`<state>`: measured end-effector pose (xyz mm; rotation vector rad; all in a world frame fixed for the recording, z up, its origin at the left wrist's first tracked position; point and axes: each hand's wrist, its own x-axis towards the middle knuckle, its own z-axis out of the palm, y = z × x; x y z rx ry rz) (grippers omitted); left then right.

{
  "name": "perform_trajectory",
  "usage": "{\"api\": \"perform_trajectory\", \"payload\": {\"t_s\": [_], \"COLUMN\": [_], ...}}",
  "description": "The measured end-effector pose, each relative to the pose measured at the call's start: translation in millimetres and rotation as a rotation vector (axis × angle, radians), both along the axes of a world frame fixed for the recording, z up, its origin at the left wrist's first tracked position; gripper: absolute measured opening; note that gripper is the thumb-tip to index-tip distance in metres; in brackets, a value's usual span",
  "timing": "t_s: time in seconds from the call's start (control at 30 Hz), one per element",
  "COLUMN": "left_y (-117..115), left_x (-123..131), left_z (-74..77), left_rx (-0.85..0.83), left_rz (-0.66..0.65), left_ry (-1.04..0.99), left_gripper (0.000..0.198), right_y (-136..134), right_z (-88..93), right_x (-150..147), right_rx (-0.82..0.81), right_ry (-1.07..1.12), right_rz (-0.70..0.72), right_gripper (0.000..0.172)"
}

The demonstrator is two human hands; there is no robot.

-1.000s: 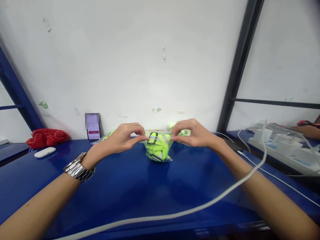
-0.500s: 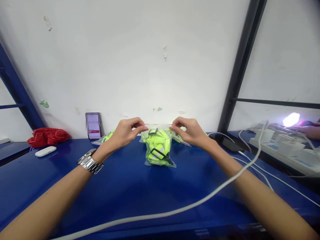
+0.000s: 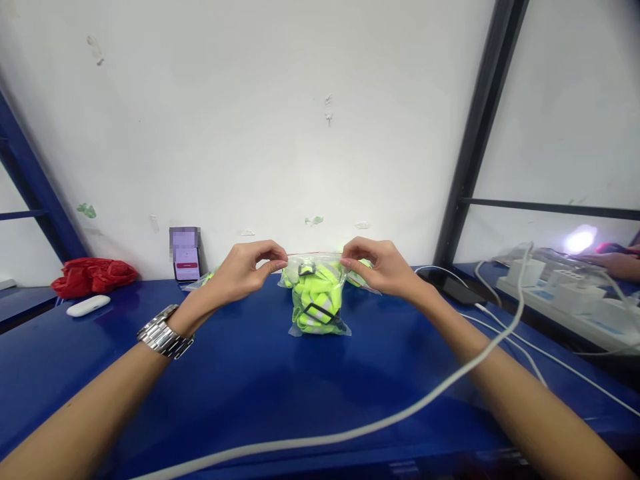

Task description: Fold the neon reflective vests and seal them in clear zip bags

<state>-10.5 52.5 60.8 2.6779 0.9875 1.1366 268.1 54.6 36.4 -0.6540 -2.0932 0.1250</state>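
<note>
A clear zip bag (image 3: 316,300) stuffed with neon-yellow straps and black buckles stands upright on the blue table (image 3: 260,387). My left hand (image 3: 245,270), with a metal watch on its wrist, pinches the bag's top edge at the left corner. My right hand (image 3: 380,265) pinches the same edge at the right corner. The red-lined zip strip is stretched taut between the two hands. More neon-yellow bags (image 3: 207,277) lie behind the hands against the wall.
A phone (image 3: 186,255) leans on the wall, with a red bag (image 3: 93,275) and a white case (image 3: 89,305) at the left. A white cable (image 3: 400,413) crosses the front. A dark phone (image 3: 450,285), chargers (image 3: 570,293) and another person's hand (image 3: 615,263) are at the right.
The bag was lifted and pulled upright, so it hangs taller from its top edge. Both hands shifted slightly while pinching along the zip strip. A bright light appeared at the far right.
</note>
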Motion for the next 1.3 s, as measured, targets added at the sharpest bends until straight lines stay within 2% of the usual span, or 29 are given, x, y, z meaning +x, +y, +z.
{"api": "perform_trajectory", "payload": {"t_s": [0.17, 0.4, 0.6, 0.67, 0.73, 0.8, 1.1, 1.17, 1.3], "left_y": [-0.7, 5.8, 10.0, 11.8, 13.3, 13.6, 7.2, 6.1, 4.0], "left_x": [3.7, -3.3, -8.0, -8.7, -9.2, -9.0, -4.0, -4.0, -4.1], "left_z": [1.0, -7.8, -16.1, -19.1, -21.8, -23.4, -19.4, -19.0, -18.5], "left_rx": [0.062, 0.113, 0.31, 0.343, 0.335, 0.299, 0.201, 0.196, 0.202], "left_rz": [0.013, 0.053, 0.106, 0.133, 0.173, 0.187, 0.167, 0.168, 0.159], "left_ry": [-0.004, 0.008, 0.113, 0.124, 0.122, 0.122, 0.146, 0.145, 0.153], "left_gripper": [0.015, 0.016, 0.014, 0.015, 0.014, 0.013, 0.016, 0.016, 0.017], "right_y": [0.3, 2.5, 9.5, 10.9, 11.0, 8.9, -11.5, -10.5, -4.6], "right_z": [1.0, -0.5, -6.5, -8.5, -9.6, -9.4, -3.7, -5.3, -7.9], "right_x": [-3.3, -7.2, -16.9, -17.1, -15.6, -14.1, -12.3, -11.5, -12.4], "right_rx": [0.077, 0.039, 0.078, 0.064, 0.054, 0.033, -0.123, -0.098, 0.022], "right_ry": [-0.036, -0.09, 0.023, 0.053, 0.032, 0.008, 0.034, 0.04, -0.015], "right_rz": [-0.107, -0.03, -0.166, -0.204, -0.231, -0.22, 0.02, 0.014, -0.112], "right_gripper": [0.004, 0.012, 0.007, 0.019, 0.023, 0.018, 0.025, 0.021, 0.014]}}
